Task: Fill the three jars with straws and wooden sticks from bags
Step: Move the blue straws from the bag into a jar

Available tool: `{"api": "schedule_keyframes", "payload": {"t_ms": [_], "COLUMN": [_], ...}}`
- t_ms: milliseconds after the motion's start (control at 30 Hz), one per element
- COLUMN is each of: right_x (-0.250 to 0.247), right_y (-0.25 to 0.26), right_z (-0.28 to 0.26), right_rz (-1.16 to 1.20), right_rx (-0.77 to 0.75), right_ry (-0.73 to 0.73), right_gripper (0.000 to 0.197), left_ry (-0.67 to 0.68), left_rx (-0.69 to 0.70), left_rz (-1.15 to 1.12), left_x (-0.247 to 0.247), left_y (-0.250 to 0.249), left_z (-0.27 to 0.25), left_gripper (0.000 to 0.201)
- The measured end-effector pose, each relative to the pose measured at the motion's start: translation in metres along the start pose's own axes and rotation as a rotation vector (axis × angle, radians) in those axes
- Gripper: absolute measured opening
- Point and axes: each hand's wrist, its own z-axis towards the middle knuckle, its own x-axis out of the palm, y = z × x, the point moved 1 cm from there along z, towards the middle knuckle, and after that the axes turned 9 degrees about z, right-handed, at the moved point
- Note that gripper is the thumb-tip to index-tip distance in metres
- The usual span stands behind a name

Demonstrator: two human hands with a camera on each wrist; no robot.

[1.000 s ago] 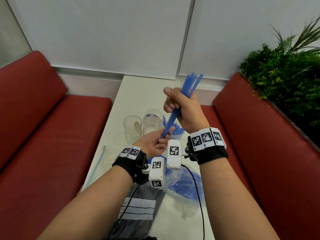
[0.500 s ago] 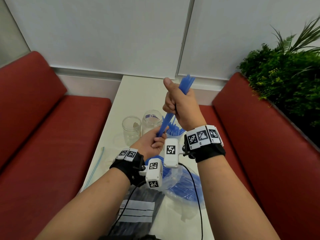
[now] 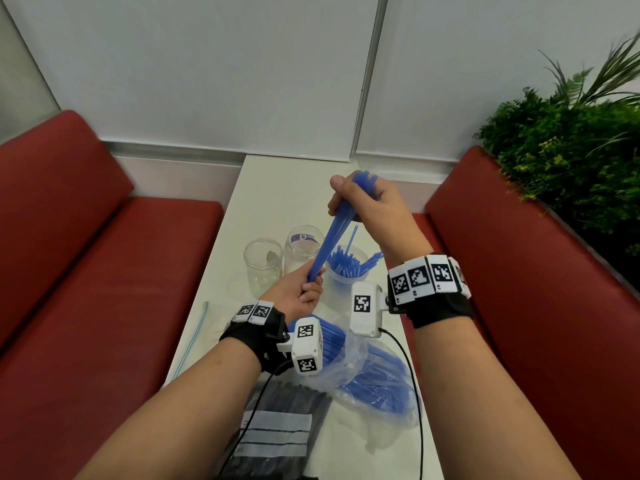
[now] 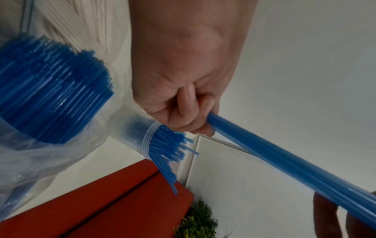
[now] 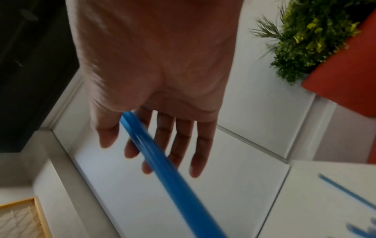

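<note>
A bundle of blue straws (image 3: 332,240) slants up over the table. My left hand (image 3: 308,292) grips its lower end in a fist, seen close in the left wrist view (image 4: 195,116). My right hand (image 3: 360,202) is at the upper end; in the right wrist view its fingers (image 5: 179,145) are straight, and the bundle (image 5: 173,177) runs between thumb and forefinger. Three clear jars stand beyond my hands: an empty jar (image 3: 262,263), a labelled jar (image 3: 302,249) and a jar full of blue straws (image 3: 346,271).
A clear bag of blue straws (image 3: 363,375) lies under my wrists, with a black bag with a white label (image 3: 277,431) nearer me. A clear zip bag (image 3: 204,327) of pale sticks lies on the left. Red benches (image 3: 104,271) flank the narrow white table (image 3: 277,188); a plant (image 3: 571,161) stands on the right.
The bundle has slid down through my right hand, so only its tips show above the hand now. My right fingers have loosened from a fist. My left hand keeps its grip.
</note>
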Motion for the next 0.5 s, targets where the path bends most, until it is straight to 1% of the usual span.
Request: {"api": "schedule_keyframes", "payload": {"t_ms": [67, 133, 233, 300, 400, 500], "right_x": [-0.005, -0.006, -0.004, -0.003, -0.003, -0.009], "right_y": [-0.003, -0.010, -0.019, -0.020, -0.013, -0.001], "right_z": [0.003, 0.003, 0.001, 0.002, 0.008, 0.017], "right_rz": [-0.134, -0.254, -0.326, -0.373, -0.318, -0.205], "right_rx": [0.041, 0.074, 0.117, 0.162, 0.241, 0.242], "right_ry": [0.033, 0.053, 0.084, 0.136, 0.202, 0.182], "right_gripper": [0.031, 0.025, 0.024, 0.022, 0.020, 0.020], "left_ry": [-0.006, 0.016, 0.053, 0.016, -0.048, -0.082], "left_rx": [-0.012, -0.014, -0.010, 0.000, 0.045, 0.099], "left_rz": [0.014, 0.032, 0.044, 0.031, 0.031, 0.020], "left_x": [-0.004, -0.006, -0.008, -0.013, -0.022, -0.028], "left_y": [0.001, 0.001, 0.000, -0.003, -0.008, -0.013], "left_z": [0.002, 0.003, 0.003, 0.005, 0.008, 0.013], "left_gripper": [0.020, 0.017, 0.014, 0.014, 0.018, 0.021]}}
